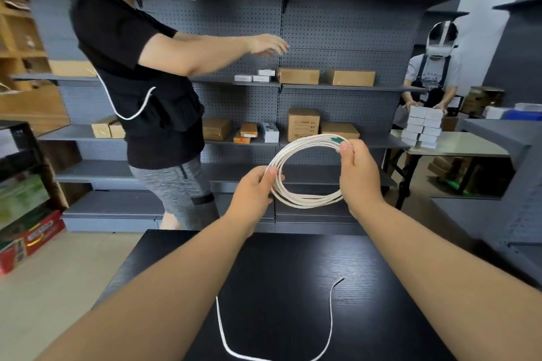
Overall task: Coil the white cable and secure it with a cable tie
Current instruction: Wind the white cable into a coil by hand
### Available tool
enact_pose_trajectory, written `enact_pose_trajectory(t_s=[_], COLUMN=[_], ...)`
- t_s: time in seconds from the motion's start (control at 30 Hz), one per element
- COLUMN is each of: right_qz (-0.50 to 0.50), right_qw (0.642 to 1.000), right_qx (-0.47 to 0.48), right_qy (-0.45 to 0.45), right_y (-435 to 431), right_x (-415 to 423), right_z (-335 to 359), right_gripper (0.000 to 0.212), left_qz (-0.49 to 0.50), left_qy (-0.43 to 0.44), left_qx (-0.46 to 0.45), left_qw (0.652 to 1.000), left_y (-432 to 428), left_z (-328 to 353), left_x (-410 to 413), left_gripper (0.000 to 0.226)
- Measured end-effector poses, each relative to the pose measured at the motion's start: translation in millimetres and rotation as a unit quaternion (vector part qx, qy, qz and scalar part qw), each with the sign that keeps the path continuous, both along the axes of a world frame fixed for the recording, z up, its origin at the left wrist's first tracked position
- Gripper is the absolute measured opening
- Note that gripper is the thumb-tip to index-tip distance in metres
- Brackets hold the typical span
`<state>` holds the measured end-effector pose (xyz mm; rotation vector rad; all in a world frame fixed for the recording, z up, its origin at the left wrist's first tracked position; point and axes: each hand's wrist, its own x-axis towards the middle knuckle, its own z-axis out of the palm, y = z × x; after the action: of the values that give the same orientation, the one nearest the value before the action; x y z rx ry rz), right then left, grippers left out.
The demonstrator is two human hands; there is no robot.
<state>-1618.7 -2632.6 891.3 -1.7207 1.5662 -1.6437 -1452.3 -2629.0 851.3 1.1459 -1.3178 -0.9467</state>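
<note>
I hold a white cable (pixel 305 202) wound into a round coil of several loops, raised above the far edge of a black table (pixel 278 272). My left hand (pixel 255 187) pinches the coil's left side. My right hand (pixel 356 173) grips its right side, thumb near a green connector (pixel 337 141) at the top. A thin white strand (pixel 330 328), perhaps the cable tie, lies curved on the table near me.
A person in a black shirt (pixel 140 67) stands left of the coil, reaching toward grey pegboard shelves (pixel 337 38) with cardboard boxes. Another person (pixel 434 79) stacks white boxes on a table at the right. Coloured cartons sit on the floor at left.
</note>
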Motion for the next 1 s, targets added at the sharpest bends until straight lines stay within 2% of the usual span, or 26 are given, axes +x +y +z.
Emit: enact_pose_trajectory(t_s=[0.2, 0.3, 0.4, 0.57, 0.67, 0.83, 0.93, 1.0], right_qz=[-0.050, -0.081, -0.091, -0.059, -0.002, 0.095, 0.169, 0.192], right_qw=[0.988, 0.977, 0.968, 0.943, 0.923, 0.876, 0.853, 0.857], right_qx=[0.016, 0.026, 0.041, 0.091, 0.126, 0.170, 0.198, 0.219], right_qy=[-0.144, -0.193, -0.232, -0.315, -0.365, -0.440, -0.453, -0.425], right_y=[3, 6, 8, 2, 9, 21, 24, 23], right_x=[17, 21, 23, 31, 37, 40, 35, 28], right_z=[-12, -19, -24, -35, -37, -36, -34, -33], right_gripper=[0.030, 0.034, 0.034, 0.034, 0.032, 0.030, 0.037, 0.043], left_qz=[0.043, 0.092, 0.126, 0.164, 0.191, 0.194, 0.187, 0.176], left_qy=[0.177, 0.215, 0.163, 0.005, -0.088, -0.160, -0.209, -0.243], left_qx=[-0.005, -0.009, -0.024, -0.101, -0.130, -0.160, -0.172, -0.183], left_qw=[0.983, 0.972, 0.978, 0.981, 0.969, 0.955, 0.944, 0.936], left_y=[3, 3, 3, 0, -2, -1, -1, -1], left_z=[4, 11, 13, 13, 21, 43, 52, 58], left_x=[-25, -37, -40, -34, -26, -15, -9, -4], left_gripper=[0.027, 0.031, 0.032, 0.029, 0.029, 0.026, 0.031, 0.034])
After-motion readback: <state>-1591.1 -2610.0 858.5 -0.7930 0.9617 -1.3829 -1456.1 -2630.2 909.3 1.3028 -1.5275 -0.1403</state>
